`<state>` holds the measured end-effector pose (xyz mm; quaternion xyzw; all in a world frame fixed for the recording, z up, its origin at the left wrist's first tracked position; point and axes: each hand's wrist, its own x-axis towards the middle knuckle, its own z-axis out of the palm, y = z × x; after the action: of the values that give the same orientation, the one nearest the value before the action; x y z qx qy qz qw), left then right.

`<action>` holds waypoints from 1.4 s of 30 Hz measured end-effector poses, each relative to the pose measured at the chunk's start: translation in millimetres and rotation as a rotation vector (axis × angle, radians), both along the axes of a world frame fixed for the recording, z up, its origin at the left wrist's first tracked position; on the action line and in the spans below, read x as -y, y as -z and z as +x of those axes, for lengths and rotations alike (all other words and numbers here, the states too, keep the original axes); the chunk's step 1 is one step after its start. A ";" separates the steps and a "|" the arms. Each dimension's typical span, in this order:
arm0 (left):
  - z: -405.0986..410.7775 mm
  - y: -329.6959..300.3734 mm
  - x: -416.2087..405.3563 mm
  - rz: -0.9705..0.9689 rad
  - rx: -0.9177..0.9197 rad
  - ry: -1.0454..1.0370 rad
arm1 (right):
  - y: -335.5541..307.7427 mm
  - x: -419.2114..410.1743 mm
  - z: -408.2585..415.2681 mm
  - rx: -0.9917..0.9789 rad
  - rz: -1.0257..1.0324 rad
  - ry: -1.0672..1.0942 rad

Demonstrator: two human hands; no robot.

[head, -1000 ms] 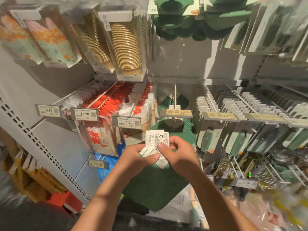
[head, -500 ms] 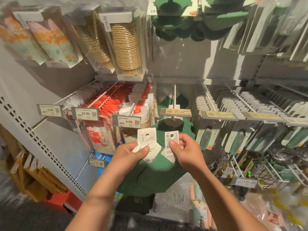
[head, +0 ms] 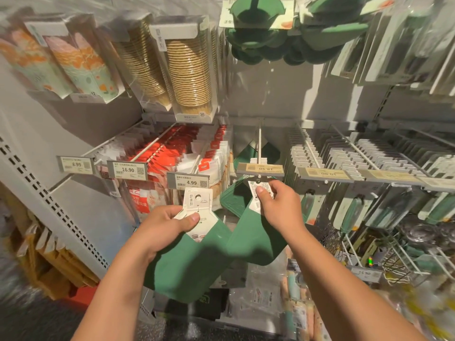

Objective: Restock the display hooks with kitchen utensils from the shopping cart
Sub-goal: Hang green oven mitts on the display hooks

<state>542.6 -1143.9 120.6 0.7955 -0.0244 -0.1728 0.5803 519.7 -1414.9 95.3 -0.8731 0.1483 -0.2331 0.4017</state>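
Observation:
My left hand (head: pixel 167 225) grips the white header card of a green silicone mat (head: pixel 182 269), held low in front of the shelf. My right hand (head: pixel 278 205) pinches the white tag of a second green mat (head: pixel 253 242) and holds it up right under the tip of the centre display hook (head: pixel 259 146), just below its flipped price label (head: pixel 260 168). The two mats hang apart, their lower edges overlapping. More green mats hang further back on that hook.
Red and white packets (head: pixel 177 156) fill the hooks on the left, with price tags 8.99, 16.90 and 4.99. Paper cup packs (head: pixel 189 70) hang above. Carded utensils (head: pixel 369 163) crowd the hooks on the right. Packaged goods (head: pixel 295 303) lie below.
The two mats, held together a second ago, have been pulled apart. My right hand has lifted its mat up to the hook tip; my left hand stays lower with the other.

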 end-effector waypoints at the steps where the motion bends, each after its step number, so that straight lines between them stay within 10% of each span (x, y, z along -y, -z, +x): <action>1: 2.0 -1.3 -3.6 0.006 0.010 -0.002 | -0.1 -0.4 1.7 -0.009 0.009 0.017; 21: -12.5 -0.7 -20.5 -0.108 0.052 -0.031 | 23.7 -12.9 -19.0 0.037 0.249 0.047; 27: -23.7 14.1 10.2 -0.087 0.064 0.058 | 17.0 -42.1 -31.0 0.040 0.542 -0.285; 42: -35.2 22.1 43.1 -0.244 -0.006 -0.057 | 34.7 -61.4 -58.1 0.183 0.132 -0.169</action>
<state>507.4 -1186.9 98.5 0.7189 -0.0205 -0.1544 0.6775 461.5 -1353.5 60.6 -0.8294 0.0521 -0.2668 0.4881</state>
